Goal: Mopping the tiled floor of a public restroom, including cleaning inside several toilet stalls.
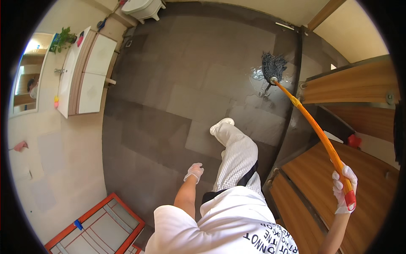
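Note:
My right hand (345,187), in a thin clear glove, is closed around the orange handle of a string mop (320,133) near its red end cap. The mop's dark grey strands (273,66) rest on the wet tile floor at the upper right, where a shiny puddle (257,74) lies around them. My left hand (194,171), gloved too, hangs over the floor at my left side with its fingers loosely curled. It touches nothing that I can see.
Wooden stall doors (349,84) and a dark floor ledge (290,108) line the right side. A white sink cabinet (96,60) and a mirror (31,73) are on the left wall. A red-framed door (111,219) is at lower left, a white plastic stool (144,8) at the top.

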{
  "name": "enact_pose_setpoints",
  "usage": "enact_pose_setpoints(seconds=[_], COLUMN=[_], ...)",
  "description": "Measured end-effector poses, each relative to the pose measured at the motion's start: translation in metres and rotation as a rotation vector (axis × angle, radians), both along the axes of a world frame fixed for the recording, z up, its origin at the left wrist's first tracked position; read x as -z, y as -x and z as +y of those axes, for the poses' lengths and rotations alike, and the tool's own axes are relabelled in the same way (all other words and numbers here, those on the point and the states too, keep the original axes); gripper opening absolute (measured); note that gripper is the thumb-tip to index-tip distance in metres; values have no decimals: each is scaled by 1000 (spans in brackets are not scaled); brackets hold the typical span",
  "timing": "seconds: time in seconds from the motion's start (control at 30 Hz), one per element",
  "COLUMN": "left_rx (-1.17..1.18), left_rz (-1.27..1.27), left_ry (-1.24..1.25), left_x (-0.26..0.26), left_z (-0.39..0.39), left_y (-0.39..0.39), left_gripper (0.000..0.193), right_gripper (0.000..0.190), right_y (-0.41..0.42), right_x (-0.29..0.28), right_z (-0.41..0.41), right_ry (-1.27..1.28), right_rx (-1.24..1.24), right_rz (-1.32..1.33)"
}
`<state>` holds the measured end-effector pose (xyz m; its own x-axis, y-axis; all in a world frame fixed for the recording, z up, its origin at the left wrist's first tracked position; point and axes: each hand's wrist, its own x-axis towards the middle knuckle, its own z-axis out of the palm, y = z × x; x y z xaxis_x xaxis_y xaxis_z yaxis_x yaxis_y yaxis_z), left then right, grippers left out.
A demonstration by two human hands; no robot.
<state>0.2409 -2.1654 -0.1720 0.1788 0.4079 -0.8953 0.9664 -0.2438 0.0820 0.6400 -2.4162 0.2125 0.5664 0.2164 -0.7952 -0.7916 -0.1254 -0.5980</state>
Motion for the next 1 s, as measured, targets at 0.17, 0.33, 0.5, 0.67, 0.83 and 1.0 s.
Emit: enact_pose_setpoints(seconds=[0.17, 0.33, 0.5, 0.67, 0.83, 1.0], left_rx=[-20, 139, 478, 824, 870, 328], left_rz=[-125, -504, -983, -1169, -1248, -1039], left_ry=[-22, -64, -9, 51, 63, 858], left_x=[2, -5, -59, -110, -123, -98], left_z=[28, 28, 13, -52, -80, -94], left_y=[-61, -201, -351, -458, -495, -504], left_gripper=[44, 45, 49, 59, 67, 68], right_gripper=[51, 54, 55, 38, 29, 35], right_y=[1, 4, -18, -41, -33, -17], right_x=[-7, 9, 28, 48, 29, 26], right_z=[9, -18, -44, -73, -35, -29], right_ry=[20, -48, -196, -324, -394, -509], right_rx=[32, 32, -34, -25, -46, 125], right_rz=[-5, -35, -189, -277, -100, -222])
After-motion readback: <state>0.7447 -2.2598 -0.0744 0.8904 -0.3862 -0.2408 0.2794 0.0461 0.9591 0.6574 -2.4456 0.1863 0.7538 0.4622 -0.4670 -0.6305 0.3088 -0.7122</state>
